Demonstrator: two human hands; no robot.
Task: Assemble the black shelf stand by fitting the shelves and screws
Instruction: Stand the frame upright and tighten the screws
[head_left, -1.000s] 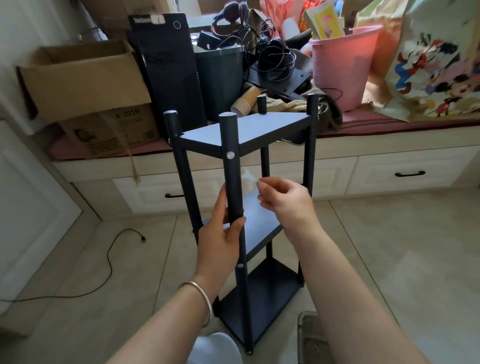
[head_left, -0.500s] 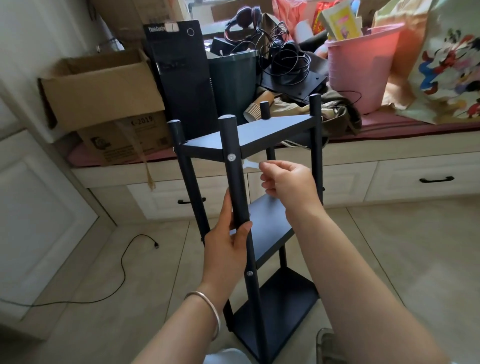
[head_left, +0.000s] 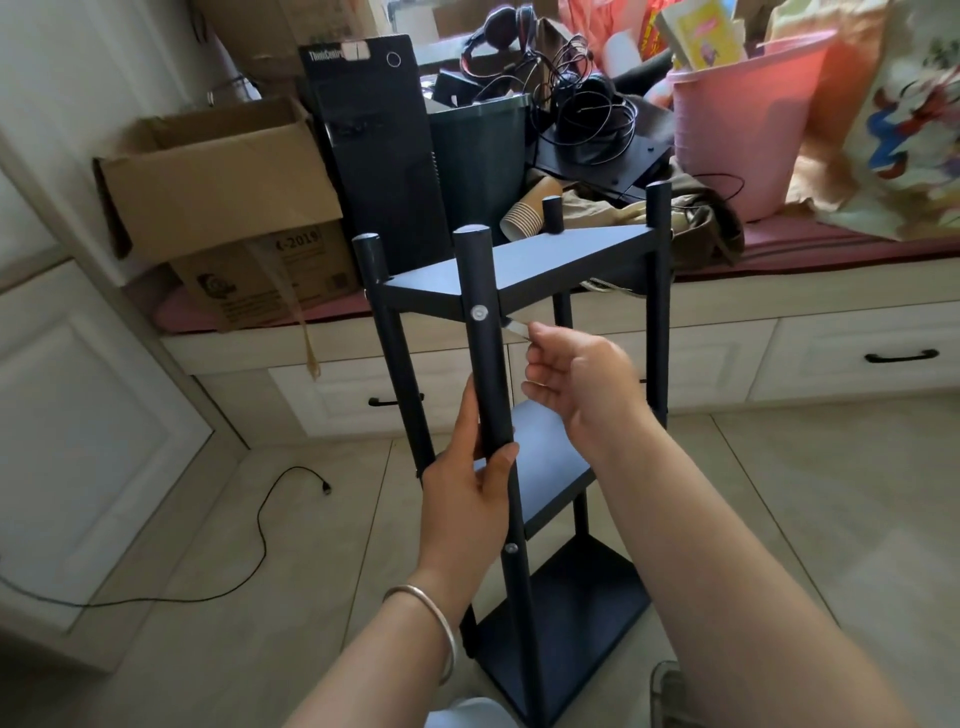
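Three shelves sit fitted between the four black posts of the shelf stand (head_left: 524, 415), which stands upright on the tiled floor (head_left: 810, 519) in front of a low cabinet with drawers (head_left: 852, 358). The left hand (head_left: 470, 499) wraps around the nearest post (head_left: 485, 374) about halfway up, thumb on one side and fingers curled behind, so its grip is holding that post. A silver bangle (head_left: 434, 629) circles the left wrist. The right hand (head_left: 576, 384) is just to the right of the same post, below the top shelf (head_left: 550, 260); its thumb and forefinger pinch a small pale strip (head_left: 517, 326) whose tip reaches up beside the round silver screw head (head_left: 478, 312) at the top shelf joint. What the strip is cannot be told. A second screw head (head_left: 511, 548) shows lower on the post, near the middle shelf (head_left: 550, 467). The bottom shelf (head_left: 561, 623) lies close to the floor.

Behind the stand, on the cabinet's red cushion, are an open cardboard box (head_left: 218, 171), a black computer tower (head_left: 374, 145), a stack of paper cups (head_left: 524, 215), tangled cables and a pink bucket (head_left: 737, 124). A black cord (head_left: 260, 519) trails across the floor at left.
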